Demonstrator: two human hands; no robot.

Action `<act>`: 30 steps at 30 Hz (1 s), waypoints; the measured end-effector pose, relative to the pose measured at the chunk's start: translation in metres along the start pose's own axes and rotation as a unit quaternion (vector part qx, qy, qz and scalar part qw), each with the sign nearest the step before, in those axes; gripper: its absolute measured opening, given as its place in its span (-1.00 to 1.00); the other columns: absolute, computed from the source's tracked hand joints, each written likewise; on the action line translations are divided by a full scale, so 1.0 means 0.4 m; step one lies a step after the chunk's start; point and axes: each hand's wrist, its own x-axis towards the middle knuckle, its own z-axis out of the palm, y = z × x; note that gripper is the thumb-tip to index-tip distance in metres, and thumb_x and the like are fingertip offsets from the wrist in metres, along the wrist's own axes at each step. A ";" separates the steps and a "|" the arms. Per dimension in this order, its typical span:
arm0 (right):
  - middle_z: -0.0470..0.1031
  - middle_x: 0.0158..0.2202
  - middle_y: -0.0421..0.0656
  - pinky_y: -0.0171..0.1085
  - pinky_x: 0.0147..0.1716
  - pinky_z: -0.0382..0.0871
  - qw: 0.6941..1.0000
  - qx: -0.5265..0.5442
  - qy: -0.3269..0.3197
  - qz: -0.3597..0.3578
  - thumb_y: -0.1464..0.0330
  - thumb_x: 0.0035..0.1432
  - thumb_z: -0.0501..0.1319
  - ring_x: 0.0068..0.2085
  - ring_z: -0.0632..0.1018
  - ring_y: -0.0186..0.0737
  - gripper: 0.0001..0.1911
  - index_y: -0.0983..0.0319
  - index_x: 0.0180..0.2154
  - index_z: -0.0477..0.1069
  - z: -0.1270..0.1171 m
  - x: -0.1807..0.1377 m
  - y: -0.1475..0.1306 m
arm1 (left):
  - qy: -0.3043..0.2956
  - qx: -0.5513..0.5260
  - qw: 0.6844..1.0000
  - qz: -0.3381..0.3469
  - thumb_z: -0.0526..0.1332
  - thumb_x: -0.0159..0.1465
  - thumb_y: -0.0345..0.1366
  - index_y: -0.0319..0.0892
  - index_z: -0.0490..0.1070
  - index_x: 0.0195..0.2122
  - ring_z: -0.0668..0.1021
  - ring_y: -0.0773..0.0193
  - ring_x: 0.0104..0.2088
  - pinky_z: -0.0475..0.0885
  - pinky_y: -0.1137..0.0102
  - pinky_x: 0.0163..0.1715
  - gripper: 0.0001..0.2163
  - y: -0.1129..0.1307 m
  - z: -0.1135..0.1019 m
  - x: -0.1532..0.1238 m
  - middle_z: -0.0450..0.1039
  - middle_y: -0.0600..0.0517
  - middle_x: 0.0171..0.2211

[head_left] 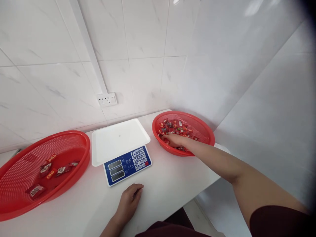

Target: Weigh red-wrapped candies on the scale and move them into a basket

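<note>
My right hand (174, 139) reaches down into the right red basket (158, 115), fingers curled among red wrapped candies (181, 126). A red wrapped candy shows at its fingertips; part of the grip is hidden among the pile. My left hand (130, 200) rests on the table in front of the scale, loosely closed with nothing visible in it. Between the two baskets stands a digital scale (128, 166) with a blue keypad panel and a bare white weighing tray (119, 140).
A larger red basket (85, 144) stands at the left, holding several wrapped candies (63, 170). All of it sits on a white table (158, 184) against a tiled wall, with a power socket (107, 99) behind the scale. A side wall rises at the right.
</note>
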 end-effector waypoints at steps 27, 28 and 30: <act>0.36 0.03 -0.09 -0.21 -0.31 0.46 0.952 0.236 0.167 0.097 0.22 0.16 0.03 -0.09 0.48 -0.12 -0.65 0.09 0.00 0.20 -0.126 -0.048 0.084 | 0.008 -0.019 1.000 -0.006 0.05 0.24 -0.22 -0.09 0.44 -0.26 0.53 0.24 -0.26 0.46 0.41 -0.26 -0.80 0.004 -0.002 0.001 0.51 0.04 -0.28; 0.35 0.04 -0.07 -0.17 -0.26 0.44 0.957 0.210 0.172 0.104 0.22 0.17 0.03 -0.06 0.46 -0.09 -0.64 0.11 0.01 0.20 -0.126 -0.045 0.089 | 0.007 -0.020 1.000 -0.006 0.05 0.24 -0.22 -0.09 0.44 -0.25 0.53 0.24 -0.26 0.46 0.41 -0.25 -0.80 0.002 -0.002 0.001 0.51 0.04 -0.28; 0.30 0.09 -0.02 -0.08 -0.12 0.36 0.966 0.154 0.175 0.113 0.24 0.13 0.09 0.04 0.37 0.01 -0.59 0.16 0.03 0.22 -0.123 -0.033 0.098 | 0.006 -0.021 1.000 -0.005 0.04 0.24 -0.22 -0.09 0.44 -0.25 0.53 0.23 -0.25 0.45 0.39 -0.24 -0.80 0.000 -0.002 0.002 0.51 0.03 -0.27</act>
